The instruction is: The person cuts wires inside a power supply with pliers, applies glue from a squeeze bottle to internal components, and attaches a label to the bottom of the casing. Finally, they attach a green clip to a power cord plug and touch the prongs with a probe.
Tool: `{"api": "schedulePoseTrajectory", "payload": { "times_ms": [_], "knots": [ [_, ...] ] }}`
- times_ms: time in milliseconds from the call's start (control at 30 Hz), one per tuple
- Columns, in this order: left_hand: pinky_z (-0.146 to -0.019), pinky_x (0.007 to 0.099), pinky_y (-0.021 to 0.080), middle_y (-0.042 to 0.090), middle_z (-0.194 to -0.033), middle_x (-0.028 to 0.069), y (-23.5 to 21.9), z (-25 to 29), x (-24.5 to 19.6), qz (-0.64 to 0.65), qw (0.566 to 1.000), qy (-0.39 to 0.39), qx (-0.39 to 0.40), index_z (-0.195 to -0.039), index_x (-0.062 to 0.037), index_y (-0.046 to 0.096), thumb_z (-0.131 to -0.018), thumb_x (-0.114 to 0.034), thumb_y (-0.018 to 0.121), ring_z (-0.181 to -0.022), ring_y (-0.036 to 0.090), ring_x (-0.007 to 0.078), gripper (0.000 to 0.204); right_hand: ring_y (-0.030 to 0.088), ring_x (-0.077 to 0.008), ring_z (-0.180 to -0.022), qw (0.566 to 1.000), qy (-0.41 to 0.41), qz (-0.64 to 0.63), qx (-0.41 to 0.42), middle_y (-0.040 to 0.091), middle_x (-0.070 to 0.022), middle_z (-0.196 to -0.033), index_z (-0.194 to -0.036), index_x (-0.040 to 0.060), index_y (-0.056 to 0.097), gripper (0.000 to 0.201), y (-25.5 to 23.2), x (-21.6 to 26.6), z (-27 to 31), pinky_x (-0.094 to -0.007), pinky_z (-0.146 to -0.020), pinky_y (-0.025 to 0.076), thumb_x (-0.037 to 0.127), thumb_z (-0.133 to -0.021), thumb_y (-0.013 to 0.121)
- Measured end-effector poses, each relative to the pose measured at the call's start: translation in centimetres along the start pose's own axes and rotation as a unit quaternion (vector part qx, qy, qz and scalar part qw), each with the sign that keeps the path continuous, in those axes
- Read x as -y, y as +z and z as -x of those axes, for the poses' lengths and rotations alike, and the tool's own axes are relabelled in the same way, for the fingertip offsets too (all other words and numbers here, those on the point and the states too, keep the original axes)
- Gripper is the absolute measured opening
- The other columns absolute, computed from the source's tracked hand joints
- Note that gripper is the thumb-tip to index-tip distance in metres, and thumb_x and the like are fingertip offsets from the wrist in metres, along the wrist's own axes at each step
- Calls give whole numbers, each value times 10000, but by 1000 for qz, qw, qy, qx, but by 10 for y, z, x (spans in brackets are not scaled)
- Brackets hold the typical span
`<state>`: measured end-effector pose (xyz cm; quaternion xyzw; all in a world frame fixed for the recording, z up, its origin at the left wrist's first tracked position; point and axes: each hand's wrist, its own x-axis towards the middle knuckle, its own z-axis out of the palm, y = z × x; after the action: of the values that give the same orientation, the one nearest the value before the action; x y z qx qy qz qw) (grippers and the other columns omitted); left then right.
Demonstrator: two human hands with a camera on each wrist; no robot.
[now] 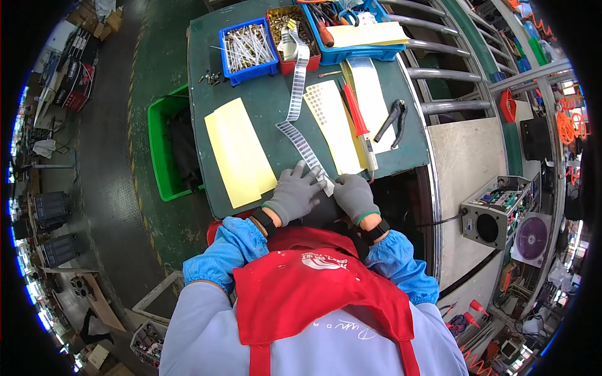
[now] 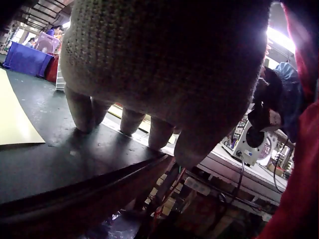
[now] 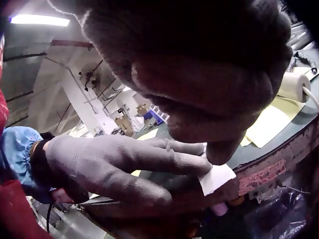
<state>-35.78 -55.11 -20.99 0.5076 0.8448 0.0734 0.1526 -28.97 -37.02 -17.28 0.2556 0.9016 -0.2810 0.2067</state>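
A long strip of printed labels (image 1: 296, 94) runs down the green table from the red bin, folds midway, and ends at the near edge between my gloved hands. My left hand (image 1: 292, 193) lies over the table edge with its fingers extended, fingertips on the strip. On the other side my right hand (image 1: 355, 195), fingers curled, pinches the strip's end. In the right wrist view the white end (image 3: 217, 180) pokes out past the table edge below the right fingertips, with the left hand (image 3: 119, 167) alongside. The left wrist view shows the left fingers (image 2: 132, 122) reaching down to the tabletop.
Yellow sheets (image 1: 239, 150) lie left, and a sheet with round stickers (image 1: 332, 125) lies right. Beyond are a red-handled soldering iron (image 1: 356, 111) and black pliers (image 1: 394, 122). Blue (image 1: 249, 50) and red bins (image 1: 308, 64) stand at the back. A green crate (image 1: 162, 150) stands left.
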Motion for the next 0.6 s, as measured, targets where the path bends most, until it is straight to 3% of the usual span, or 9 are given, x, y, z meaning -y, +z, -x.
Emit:
{"api": "schedulePoseTrajectory", "payload": {
  "times_ms": [200,333,500,567,600],
  "knots": [
    [-1009,504,395,462,-1536,66,-1,0,-1,2,1000,-3,-2,-1354,-275,621,-860,-461,668,-1410,371,390,531,670,-418,-951,995,-4,-84,-51,710,-219,-970,-994,65,738,271,14,-18,1,-480,-855,530,246,-867,580],
    [-1008,503,399,461,-1533,92,-5,1,-3,5,1000,-5,-9,-1354,-271,622,-854,-442,671,-1406,373,385,531,683,-286,-740,964,28,-264,-10,703,-157,-826,-980,39,725,233,33,-50,-6,-397,-678,540,197,-860,602],
    [-1007,531,416,458,-1517,120,-5,2,-2,23,1000,4,-17,-1334,-259,630,-859,-414,667,-1404,367,397,502,548,-96,-542,874,101,-473,40,615,-21,-704,-1015,-3,709,211,-2,-35,33,-261,-478,449,104,-855,624],
    [-1001,551,435,501,-1446,134,-11,-2,-4,52,998,22,-27,-1270,-217,644,-856,-418,671,-1335,428,413,461,583,-99,-597,858,52,-512,5,632,-29,-735,-999,9,713,200,-9,-46,49,-258,-510,461,134,-861,640],
    [-983,544,453,522,-1414,143,-2,-8,-3,51,997,41,-49,-1237,-192,646,-854,-407,678,-1292,455,420,440,572,-97,-598,846,70,-529,-4,631,-32,-745,-1012,10,704,204,-18,-55,62,-257,-502,447,137,-868,635]
  ]
}}
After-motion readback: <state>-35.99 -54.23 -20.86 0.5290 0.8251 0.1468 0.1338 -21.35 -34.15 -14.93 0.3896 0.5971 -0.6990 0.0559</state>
